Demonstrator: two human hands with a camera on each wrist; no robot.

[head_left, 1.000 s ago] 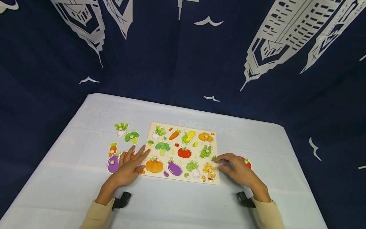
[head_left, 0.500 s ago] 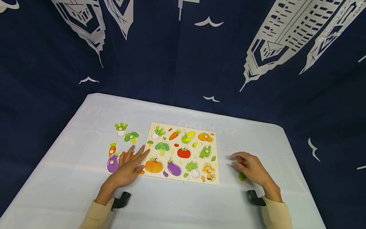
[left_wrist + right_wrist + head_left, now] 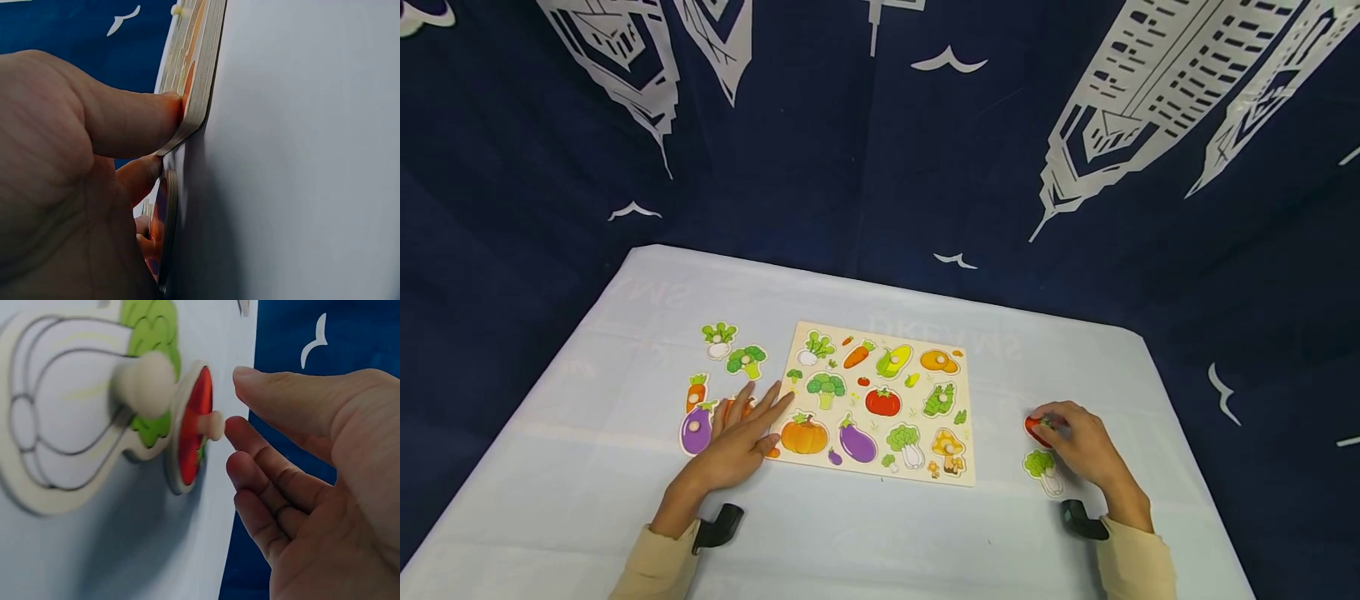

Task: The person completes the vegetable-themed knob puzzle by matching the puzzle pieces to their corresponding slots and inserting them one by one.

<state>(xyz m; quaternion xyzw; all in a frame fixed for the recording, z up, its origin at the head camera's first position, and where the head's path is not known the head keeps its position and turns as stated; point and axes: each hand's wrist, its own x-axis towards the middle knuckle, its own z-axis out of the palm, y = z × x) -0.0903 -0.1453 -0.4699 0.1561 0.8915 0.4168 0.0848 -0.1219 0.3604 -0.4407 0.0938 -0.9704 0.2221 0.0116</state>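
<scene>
My right hand (image 3: 1078, 442) is over a red tomato puzzle piece (image 3: 1036, 427) at the table's right. In the right wrist view its thumb and fingertips are just short of the piece's wooden knob (image 3: 216, 425), with a small gap. A bok choy piece (image 3: 1040, 464) lies beside the tomato, on the near side. My left hand (image 3: 737, 446) rests at the left edge of the vegetable puzzle board (image 3: 880, 429), fingers spread. Its thumb (image 3: 134, 119) presses the board's corner in the left wrist view. Partly under that hand is an orange piece (image 3: 741, 406).
Left of the board lie an eggplant piece (image 3: 695, 429), a carrot piece (image 3: 697, 393), a broccoli piece (image 3: 747, 360) and a white radish piece (image 3: 718, 342). Corn (image 3: 893, 359) and mushroom (image 3: 950, 448) pieces with knobs sit in the board. A dark blue curtain (image 3: 850, 167) hangs behind the table.
My right hand has moved right, from the board's right edge to the tomato piece, baring the bok choy piece. My left hand has stayed in place.
</scene>
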